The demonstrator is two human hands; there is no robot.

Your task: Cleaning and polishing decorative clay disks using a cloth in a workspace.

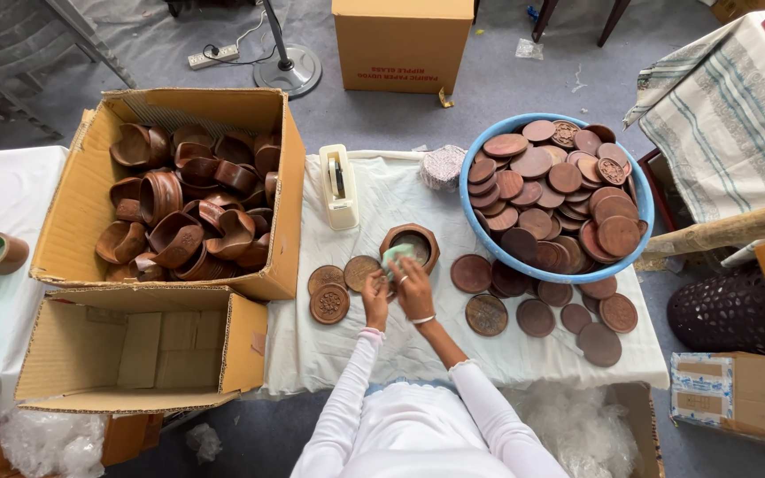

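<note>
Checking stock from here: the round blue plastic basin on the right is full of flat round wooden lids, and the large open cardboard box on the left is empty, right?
Not quite. The head view shows the large open cardboard box full of brown wooden bowls, not empty. The round blue plastic basin does hold flat round wooden lids.

Far centre: closed brown carton [402, 42], red print. Left: open carton [73, 212] holding wooden bowls; near it, empty carton [90, 354]. Near right: small printed box [719, 389].

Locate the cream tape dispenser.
Head view: the cream tape dispenser stands on the white cloth, centre-left, beside the cardboard box of wooden bowls and up-left of the octagonal wooden bowl.
</note>
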